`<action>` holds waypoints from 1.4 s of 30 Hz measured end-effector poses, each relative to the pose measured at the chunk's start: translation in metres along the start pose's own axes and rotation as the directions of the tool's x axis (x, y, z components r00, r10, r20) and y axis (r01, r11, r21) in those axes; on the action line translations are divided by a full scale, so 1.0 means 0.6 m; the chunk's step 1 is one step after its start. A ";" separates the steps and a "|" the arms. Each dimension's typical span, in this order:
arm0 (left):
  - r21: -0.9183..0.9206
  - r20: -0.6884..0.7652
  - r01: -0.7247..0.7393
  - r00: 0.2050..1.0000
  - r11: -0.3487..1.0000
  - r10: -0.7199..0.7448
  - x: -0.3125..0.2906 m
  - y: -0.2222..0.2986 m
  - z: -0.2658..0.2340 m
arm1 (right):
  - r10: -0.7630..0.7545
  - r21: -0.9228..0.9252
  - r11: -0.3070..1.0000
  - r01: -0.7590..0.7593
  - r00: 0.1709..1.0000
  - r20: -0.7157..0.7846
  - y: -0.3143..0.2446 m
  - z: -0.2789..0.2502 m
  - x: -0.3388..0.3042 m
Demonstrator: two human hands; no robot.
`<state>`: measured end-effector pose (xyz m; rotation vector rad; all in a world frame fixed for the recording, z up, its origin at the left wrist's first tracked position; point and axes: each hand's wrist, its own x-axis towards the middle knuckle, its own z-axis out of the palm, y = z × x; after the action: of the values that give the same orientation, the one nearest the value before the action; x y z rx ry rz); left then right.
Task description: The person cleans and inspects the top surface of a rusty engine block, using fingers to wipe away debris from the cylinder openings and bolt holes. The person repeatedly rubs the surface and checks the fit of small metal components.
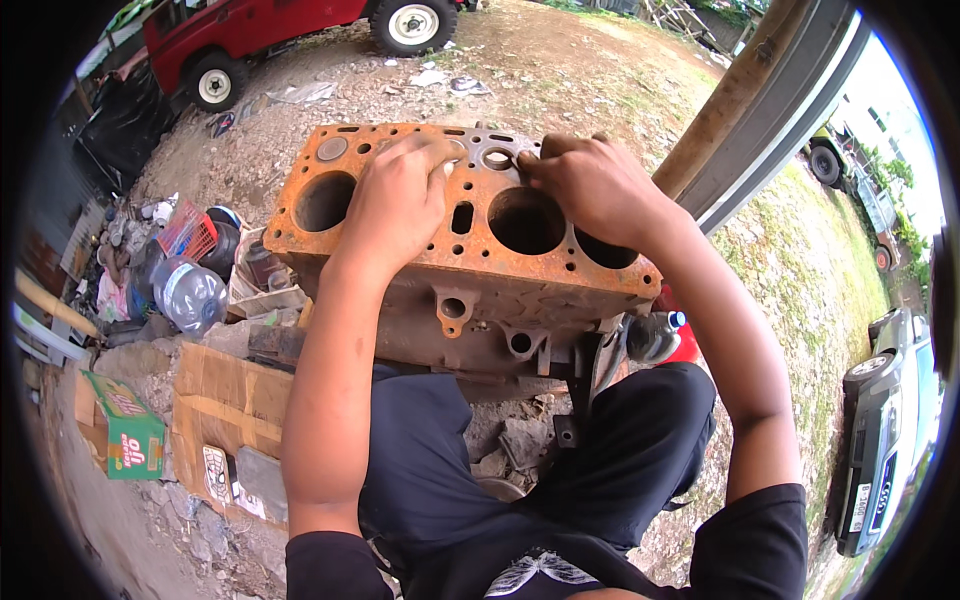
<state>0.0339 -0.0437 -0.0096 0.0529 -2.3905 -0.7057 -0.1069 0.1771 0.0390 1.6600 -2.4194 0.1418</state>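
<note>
Engine block: As a person sits outdoors with knees spread, a rust-orange engine block (465, 262) stands directly in front, its flat, hole-pierced top face turned up beneath both hands.
Left hand: The left hand (403, 195) rests over the top face, between the leftmost bore (322, 203) and the middle bore (527, 222), its fingers curled close together; whether they are clamped on anything cannot be told.
Right hand: Bent over the block's right part, the right hand (600, 185) partly covers the rightmost bore (606, 252), its fingertips beside a small round opening (497, 158); whether they grip something there cannot be told.
Ground at left: Brown cardboard (225, 400), a green box (135, 440), a clear plastic jug (190, 295) and a red basket (188, 232) lie among clutter.
Block's right end: A blue-capped bottle (652, 338) shows just beside it.
Vehicles: A red vehicle (260, 38) stands beyond the block; a car (882, 430) is parked at far right.
</note>
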 end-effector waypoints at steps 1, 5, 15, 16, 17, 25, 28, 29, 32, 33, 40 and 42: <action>0.010 0.013 0.013 1.000 1.000 -0.013 -0.007 -0.002 -0.006 | 0.024 0.001 1.000 -0.024 1.000 0.013 -0.011 0.000 0.001; -0.023 0.011 0.009 1.000 1.000 -0.009 0.007 0.011 -0.003 | 0.056 -0.035 0.998 -0.055 0.998 0.037 0.005 -0.006 0.024; -0.040 0.027 0.027 0.999 0.999 -0.026 0.014 0.005 -0.007 | -0.084 -0.052 0.995 0.080 0.992 -0.092 0.002 0.003 0.022; -0.047 0.016 0.011 1.000 0.999 -0.010 0.017 0.007 0.001 | -0.072 -0.039 0.997 0.069 0.994 -0.079 0.004 0.008 0.028; -0.037 0.007 0.002 1.000 0.999 -0.002 0.014 0.002 0.000 | -0.044 -0.048 0.998 0.042 0.998 -0.034 -0.006 0.005 0.030; -0.026 0.042 0.017 0.999 1.000 -0.016 0.004 -0.009 -0.019 | -0.013 -0.007 1.000 0.013 1.000 0.018 -0.014 -0.006 0.030; 0.010 0.025 0.001 1.000 1.000 -0.001 0.001 -0.014 -0.022 | 0.013 0.086 0.996 -0.012 1.000 -0.006 -0.022 0.004 0.036; 0.011 0.024 0.000 1.000 1.000 -0.001 0.000 -0.015 -0.019 | 0.021 0.110 0.994 -0.020 1.000 -0.010 -0.027 0.001 0.037; 0.031 0.012 -0.010 1.000 0.999 0.009 0.002 -0.013 -0.014 | 0.281 0.157 0.941 -0.300 0.950 0.134 -0.063 -0.004 0.060; 0.038 0.007 -0.013 1.000 0.999 0.013 0.002 -0.010 -0.013 | 0.290 0.152 0.939 -0.310 0.947 0.140 -0.070 -0.009 0.061; 0.020 0.025 -0.018 1.000 1.000 0.018 -0.004 -0.022 -0.019 | 0.028 -0.066 0.998 -0.011 0.967 0.255 -0.030 -0.066 0.038; 0.016 0.012 -0.037 0.999 0.999 0.037 -0.008 -0.022 -0.020 | -0.010 -0.028 0.999 0.017 0.970 0.242 -0.020 -0.063 0.047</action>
<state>0.0432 -0.0595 -0.0111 0.0109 -2.4021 -0.6715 -0.1014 0.1543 0.0819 1.7725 -2.5677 -0.1060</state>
